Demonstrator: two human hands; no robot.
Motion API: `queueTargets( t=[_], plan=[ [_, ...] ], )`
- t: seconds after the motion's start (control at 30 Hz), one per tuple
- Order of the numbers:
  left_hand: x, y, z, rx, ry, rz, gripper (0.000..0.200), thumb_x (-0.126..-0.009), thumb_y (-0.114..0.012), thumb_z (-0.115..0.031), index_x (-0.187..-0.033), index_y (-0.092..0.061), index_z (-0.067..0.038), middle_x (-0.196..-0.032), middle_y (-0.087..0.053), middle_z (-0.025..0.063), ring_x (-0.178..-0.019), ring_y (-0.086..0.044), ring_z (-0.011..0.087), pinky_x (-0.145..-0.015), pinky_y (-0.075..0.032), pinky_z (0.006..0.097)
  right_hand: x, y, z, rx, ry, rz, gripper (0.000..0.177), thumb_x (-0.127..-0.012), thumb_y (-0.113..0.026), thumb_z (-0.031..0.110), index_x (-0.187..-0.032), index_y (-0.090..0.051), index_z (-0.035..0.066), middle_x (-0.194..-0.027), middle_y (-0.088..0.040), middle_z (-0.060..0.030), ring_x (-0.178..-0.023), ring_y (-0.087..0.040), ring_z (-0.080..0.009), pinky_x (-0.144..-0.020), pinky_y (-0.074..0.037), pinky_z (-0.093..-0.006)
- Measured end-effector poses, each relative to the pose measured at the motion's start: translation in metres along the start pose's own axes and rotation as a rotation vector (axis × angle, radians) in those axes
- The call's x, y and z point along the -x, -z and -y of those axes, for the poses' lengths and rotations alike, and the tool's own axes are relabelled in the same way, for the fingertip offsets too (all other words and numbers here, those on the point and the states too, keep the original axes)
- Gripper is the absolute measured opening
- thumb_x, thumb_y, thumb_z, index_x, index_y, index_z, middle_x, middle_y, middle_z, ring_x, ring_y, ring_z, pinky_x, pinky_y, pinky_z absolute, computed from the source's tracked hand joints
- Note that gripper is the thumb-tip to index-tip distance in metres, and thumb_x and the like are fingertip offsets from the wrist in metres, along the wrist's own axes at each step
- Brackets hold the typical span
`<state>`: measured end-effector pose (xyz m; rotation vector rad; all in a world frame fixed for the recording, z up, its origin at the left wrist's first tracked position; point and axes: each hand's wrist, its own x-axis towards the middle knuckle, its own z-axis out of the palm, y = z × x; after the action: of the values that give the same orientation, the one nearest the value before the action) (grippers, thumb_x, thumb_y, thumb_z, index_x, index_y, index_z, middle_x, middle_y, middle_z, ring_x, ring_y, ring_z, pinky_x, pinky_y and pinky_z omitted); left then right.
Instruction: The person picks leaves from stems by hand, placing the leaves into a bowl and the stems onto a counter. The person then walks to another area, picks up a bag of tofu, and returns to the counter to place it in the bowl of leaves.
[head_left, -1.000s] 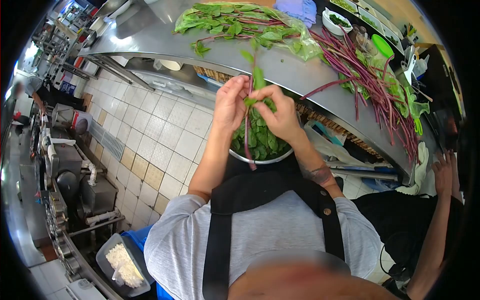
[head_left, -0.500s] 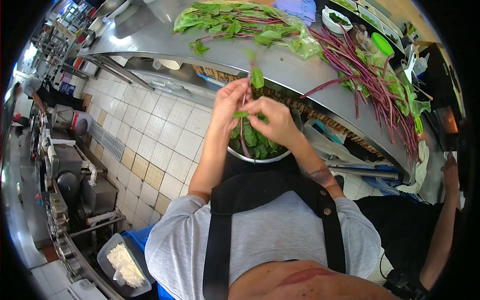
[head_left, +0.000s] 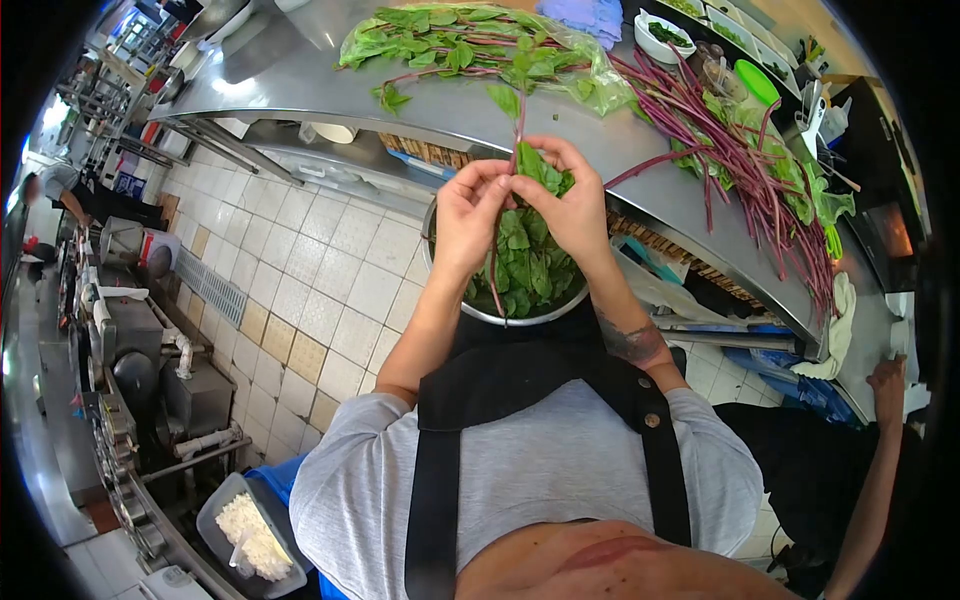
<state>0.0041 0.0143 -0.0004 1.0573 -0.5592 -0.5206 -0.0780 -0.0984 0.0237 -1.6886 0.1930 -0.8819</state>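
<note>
Between my hands stands a long purple stem with green leaves (head_left: 520,120), its top reaching over the counter edge and its lower end down over the bowl. My left hand (head_left: 474,212) is closed around the stem at mid-length. Thumb and fingers of my right hand (head_left: 568,210) pinch a green leaf (head_left: 538,168) beside the stem; the exact contact is partly hidden. Just below both hands, a round metal bowl (head_left: 543,316) holds many loose green leaves (head_left: 525,260).
On the steel counter (head_left: 285,85) lie leafy stalks (head_left: 450,50) on a plastic bag and a heap of bare purple stems (head_left: 740,170). A white bowl (head_left: 663,38) stands behind. At right is another person's arm (head_left: 880,450). A tub of white food (head_left: 250,535) sits low left.
My right hand has shifted slightly right and up, from a small leaf low on the stem to a larger leaf higher up. My left hand has dropped a little, still on the stem.
</note>
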Motion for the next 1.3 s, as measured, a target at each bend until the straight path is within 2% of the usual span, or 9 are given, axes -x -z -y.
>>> queueTargets(
  t=[0.17,0.3,0.43,0.53,0.67,0.83,0.93,1.13,1.3],
  plan=[
    [-0.001,-0.004,0.006,0.156,-0.009,-0.095,0.012,-0.094,-0.056,-0.004,-0.103,-0.060,0.003,-0.086,-0.063,0.0036,-0.069,-0.056,0.0076,-0.065,-0.049,0.0211,0.009,-0.008,-0.001,0.095,-0.029,-0.079,0.018,-0.079,-0.073,0.009,-0.090,-0.064,-0.002,-0.083,-0.066,-0.0107,-0.079,-0.065,-0.0193,-0.069,-0.050,-0.0298],
    [-0.011,0.000,0.006,0.229,-0.076,-0.200,0.012,-0.095,-0.055,-0.006,-0.103,-0.058,0.002,-0.082,-0.060,0.0023,-0.068,-0.055,0.0083,-0.065,-0.050,0.0229,0.030,-0.017,-0.001,0.267,0.303,0.069,0.015,-0.077,-0.071,0.004,-0.088,-0.061,0.000,-0.083,-0.060,-0.0139,-0.074,-0.062,-0.0302,-0.064,-0.049,-0.0349],
    [-0.023,0.022,-0.006,0.122,-0.127,-0.243,0.013,-0.095,-0.056,-0.008,-0.104,-0.059,0.002,-0.083,-0.059,0.0033,-0.071,-0.054,0.0101,-0.067,-0.049,0.0250,0.054,-0.018,-0.002,0.253,0.277,0.164,0.019,-0.076,-0.073,0.007,-0.091,-0.063,0.003,-0.084,-0.058,-0.0115,-0.072,-0.060,-0.0280,-0.062,-0.049,-0.0339],
    [-0.019,0.023,-0.014,-0.063,-0.164,-0.212,0.013,-0.094,-0.056,-0.006,-0.105,-0.060,0.002,-0.085,-0.060,0.0010,-0.071,-0.053,0.0070,-0.067,-0.046,0.0208,0.046,-0.003,0.006,0.313,0.190,0.191,0.026,-0.071,-0.076,0.005,-0.095,-0.067,0.003,-0.094,-0.061,-0.0118,-0.082,-0.062,-0.0254,-0.070,-0.050,-0.0319],
    [-0.005,0.019,-0.020,-0.369,-0.219,-0.150,0.014,-0.094,-0.057,-0.006,-0.104,-0.061,0.002,-0.088,-0.060,0.0004,-0.076,-0.052,0.0065,-0.070,-0.043,0.0208,0.029,0.014,0.023,0.572,0.352,0.273,0.040,-0.065,-0.082,0.018,-0.102,-0.070,0.009,-0.118,-0.058,-0.0099,-0.101,-0.059,-0.0270,-0.085,-0.048,-0.0370],
    [0.010,0.011,-0.016,-0.217,-0.094,-0.002,0.015,-0.095,-0.054,-0.009,-0.104,-0.060,0.001,-0.083,-0.058,0.0004,-0.074,-0.051,0.0071,-0.068,-0.042,0.0210,0.010,0.023,0.022,0.094,0.019,0.190,0.021,-0.087,-0.064,0.007,-0.107,-0.067,0.003,-0.105,-0.063,-0.0095,-0.094,-0.063,-0.0174,-0.079,-0.049,-0.0277],
    [0.019,0.004,-0.015,-0.154,0.024,0.125,0.014,-0.097,-0.050,-0.008,-0.102,-0.060,0.001,-0.078,-0.056,0.0017,-0.071,-0.052,0.0084,-0.067,-0.045,0.0226,0.000,0.017,0.010,-0.475,-0.132,0.122,0.024,-0.094,-0.054,0.006,-0.116,-0.062,0.000,-0.098,-0.063,-0.0021,-0.081,-0.059,-0.0085,-0.068,-0.047,-0.0223],
    [0.021,-0.002,-0.008,-0.045,0.070,0.251,0.015,-0.098,-0.049,-0.009,-0.106,-0.056,0.002,-0.084,-0.056,0.0032,-0.071,-0.051,0.0097,-0.066,-0.044,0.0240,0.003,0.016,0.000,-0.638,-0.170,0.070,0.015,-0.090,-0.062,0.003,-0.105,-0.062,0.000,-0.089,-0.063,-0.0031,-0.076,-0.056,-0.0059,-0.063,-0.044,-0.0195],
    [0.021,-0.010,-0.003,-0.117,-0.138,0.111,0.013,-0.097,-0.053,-0.011,-0.105,-0.055,0.000,-0.081,-0.057,0.0023,-0.070,-0.052,0.0087,-0.065,-0.046,0.0229,0.011,0.012,-0.004,-0.605,-0.173,0.115,0.017,-0.083,-0.069,-0.002,-0.098,-0.062,-0.001,-0.091,-0.064,-0.0048,-0.081,-0.062,-0.0100,-0.070,-0.051,-0.0228]
  ],
)
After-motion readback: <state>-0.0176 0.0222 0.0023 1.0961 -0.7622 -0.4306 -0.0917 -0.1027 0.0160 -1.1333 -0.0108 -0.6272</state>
